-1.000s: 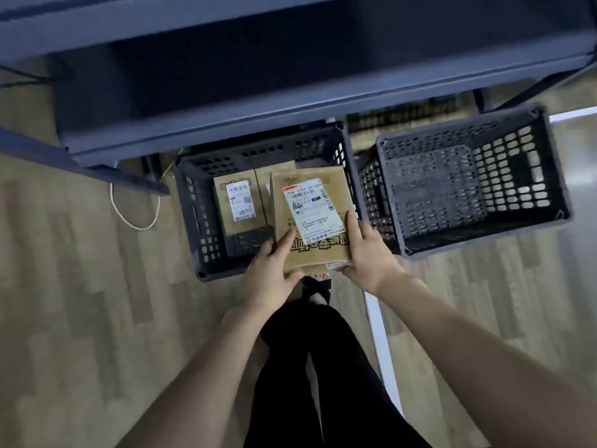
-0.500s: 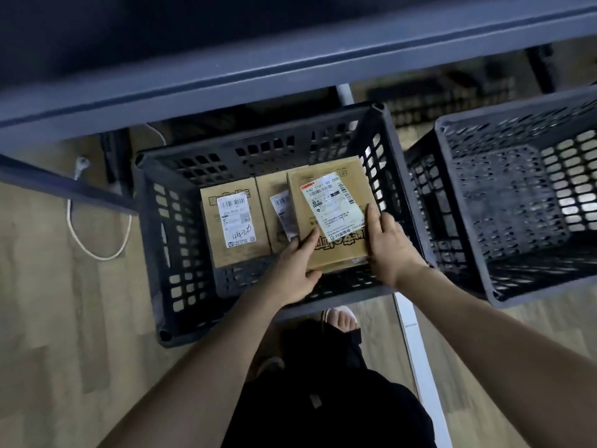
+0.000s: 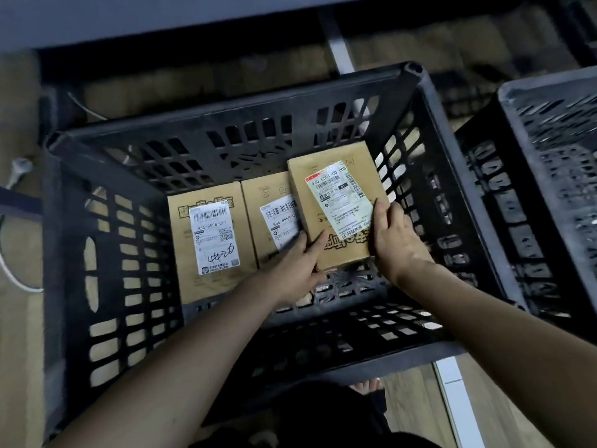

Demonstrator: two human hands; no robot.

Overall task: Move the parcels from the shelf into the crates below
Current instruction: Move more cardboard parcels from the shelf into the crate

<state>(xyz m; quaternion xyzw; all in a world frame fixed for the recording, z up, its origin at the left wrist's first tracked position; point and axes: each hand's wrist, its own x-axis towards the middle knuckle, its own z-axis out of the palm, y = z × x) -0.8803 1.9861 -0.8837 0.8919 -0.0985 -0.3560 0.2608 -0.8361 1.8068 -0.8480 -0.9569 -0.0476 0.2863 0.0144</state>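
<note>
Our fingers [image 3: 384, 218] curl over the right edge of the labelled parcel [image 3: 336, 205], and the left hand [image 3: 297, 270] grips its near-left corner with the thumb lying along the top face, so both hands are grasping it, neither released. The parcel sits low inside the left crate [image 3: 106, 260], near its right wall, its left side overlapping the middle parcel [image 3: 274, 221]; whether its underside already rests on the floor we cannot tell. To do this well, we judge we should ease it rightward until it clears the middle parcel, lay it flat beside it, and draw our right fingers out before they are pinched against the wall. All three parcels, the far-left parcel [image 3: 206, 240] included, are flat rectangular boxes of tan cardboard, crisp-edged, each with a glossy white shipping label bearing barcodes. The crate is dark rigid plastic with slotted, lattice-like walls and floor; a second crate [image 3: 549, 130] of the same kind stands just beside it.
</note>
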